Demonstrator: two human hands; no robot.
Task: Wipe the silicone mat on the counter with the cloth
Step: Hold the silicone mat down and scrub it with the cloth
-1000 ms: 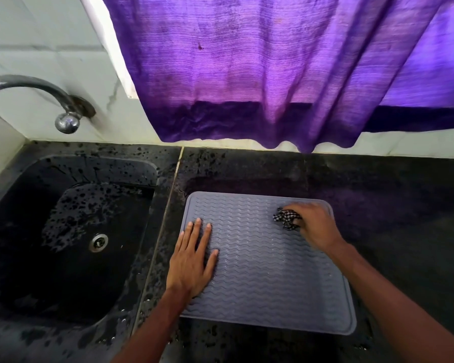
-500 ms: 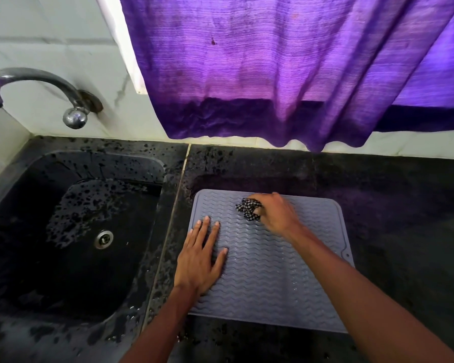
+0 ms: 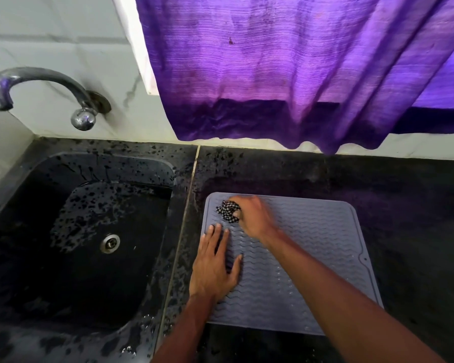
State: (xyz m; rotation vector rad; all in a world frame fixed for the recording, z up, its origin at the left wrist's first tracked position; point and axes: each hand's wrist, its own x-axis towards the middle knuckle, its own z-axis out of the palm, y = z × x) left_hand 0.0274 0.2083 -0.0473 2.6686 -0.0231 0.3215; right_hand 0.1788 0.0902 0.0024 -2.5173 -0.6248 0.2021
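Observation:
A grey silicone mat (image 3: 315,258) with a wavy ribbed surface lies flat on the black counter (image 3: 404,195), just right of the sink. My left hand (image 3: 215,265) presses flat on the mat's left side, fingers straight and spread. My right hand (image 3: 254,216) grips a bunched black-and-white checked cloth (image 3: 228,210) and holds it down on the mat's far left corner. Part of the cloth is hidden under my fingers. My right forearm crosses the mat from the lower right.
A black sink (image 3: 37,258) with a metal drain (image 3: 110,243) lies to the left, wet with droplets. A curved metal tap (image 3: 45,85) sticks out of the tiled wall above it. A purple curtain (image 3: 286,69) hangs over the counter's back edge.
My right hand has swept the cloth leftward along the mat's far edge, from the right corner to the left corner. My left hand has stayed pressed on the mat.

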